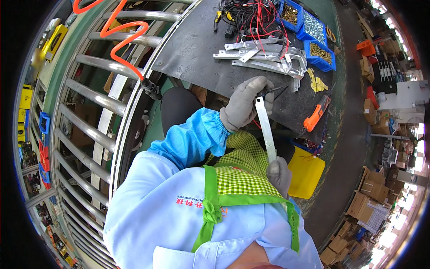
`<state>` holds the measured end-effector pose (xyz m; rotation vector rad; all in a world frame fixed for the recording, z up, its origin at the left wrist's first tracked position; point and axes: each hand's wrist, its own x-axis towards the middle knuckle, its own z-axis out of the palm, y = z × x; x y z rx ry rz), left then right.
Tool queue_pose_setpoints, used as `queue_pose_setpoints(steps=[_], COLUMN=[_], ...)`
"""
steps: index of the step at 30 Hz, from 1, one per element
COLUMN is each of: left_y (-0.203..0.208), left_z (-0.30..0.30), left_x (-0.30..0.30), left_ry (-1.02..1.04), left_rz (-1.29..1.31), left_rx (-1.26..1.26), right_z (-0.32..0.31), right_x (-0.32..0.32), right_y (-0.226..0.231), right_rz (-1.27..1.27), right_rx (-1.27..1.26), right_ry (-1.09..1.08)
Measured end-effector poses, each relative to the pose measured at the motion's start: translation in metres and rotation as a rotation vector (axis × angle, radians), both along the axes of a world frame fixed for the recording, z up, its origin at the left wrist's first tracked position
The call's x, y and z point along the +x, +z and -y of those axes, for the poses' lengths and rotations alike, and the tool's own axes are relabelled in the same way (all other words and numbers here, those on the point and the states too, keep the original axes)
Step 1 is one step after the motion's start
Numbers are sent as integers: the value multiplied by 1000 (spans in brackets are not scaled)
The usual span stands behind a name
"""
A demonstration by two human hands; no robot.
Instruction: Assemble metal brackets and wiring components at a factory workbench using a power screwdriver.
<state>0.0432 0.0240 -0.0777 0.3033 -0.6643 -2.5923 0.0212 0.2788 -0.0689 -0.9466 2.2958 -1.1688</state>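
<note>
My left hand [246,102], in a grey glove, is closed at the near edge of the dark workbench [197,58]. Its fingers pinch a thin dark two-pronged thing [278,91], whose exact kind I cannot make out. Close to those fingertips is the upper end of a flat silver metal strip [266,127] with a hole in it. Lower down, my right hand [279,175], also grey-gloved, grips the strip's other end in front of the green checked apron. Several silver metal brackets [268,58] lie piled on the bench beyond my left hand.
Black and red cables [251,18] heap behind the brackets. Blue bins [320,54] of screws line the right edge, near yellow scraps [317,81] and an orange-handled tool [317,113]. A roller conveyor [96,96] and orange coiled hose [117,54] are left; a yellow seat [307,172] is right.
</note>
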Motion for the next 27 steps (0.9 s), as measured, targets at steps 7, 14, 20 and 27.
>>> queue_pose_setpoints(steps=[7,14,20,27], left_y=[-12,-3,-9,-3], left_z=[-1,-77,-36,-25], left_x=[2,17,-8,-15], left_ry=[-77,-172,-423,-426], left_rz=[-126,242,-19,-32], left_rx=[-32,-251,-78,-594], right_z=[-4,23,46,81], right_x=[3,-12,-38,-48], right_y=[2,-7,23,7], right_rz=[182,215,301,273], right_rx=[60,-70,-115,-369], right_ry=[48,-34,-32,-72])
